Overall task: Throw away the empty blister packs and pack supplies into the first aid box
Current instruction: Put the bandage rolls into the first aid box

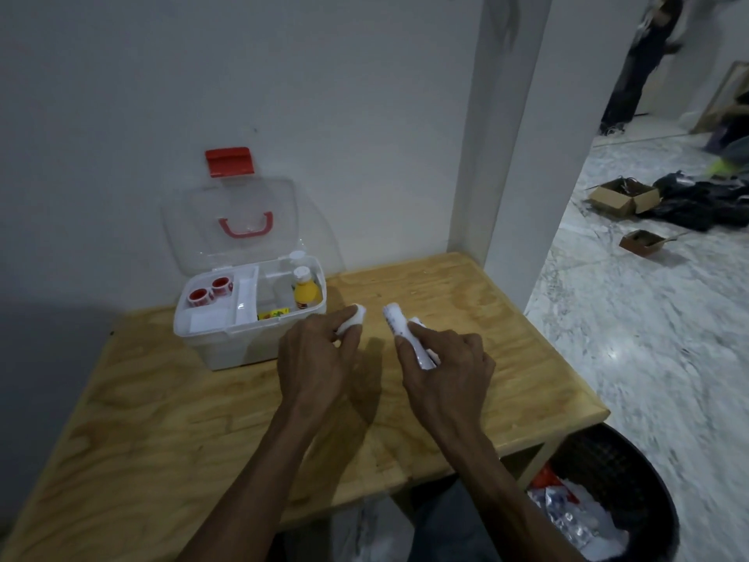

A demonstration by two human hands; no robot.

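Note:
A white first aid box (227, 338) stands open at the back left of the wooden table (162, 419), its clear lid (231, 225) leaning against the wall. Inside lie two red-and-white tape rolls (210, 292) and a yellow bottle (304, 292). Just right of the box, my left hand (316, 354) grips a small white roll (353, 318). My right hand (446, 371) holds a white tube with dark print (395, 320) and a second white item beside it. A black bin (632, 472) at the table's right front corner holds discarded packs (575, 517).
A white wall and pillar (498, 156) back the table. On the marble floor to the right lie cardboard boxes (620, 196) and dark bags (697, 200). A person (644, 58) stands far back at the right.

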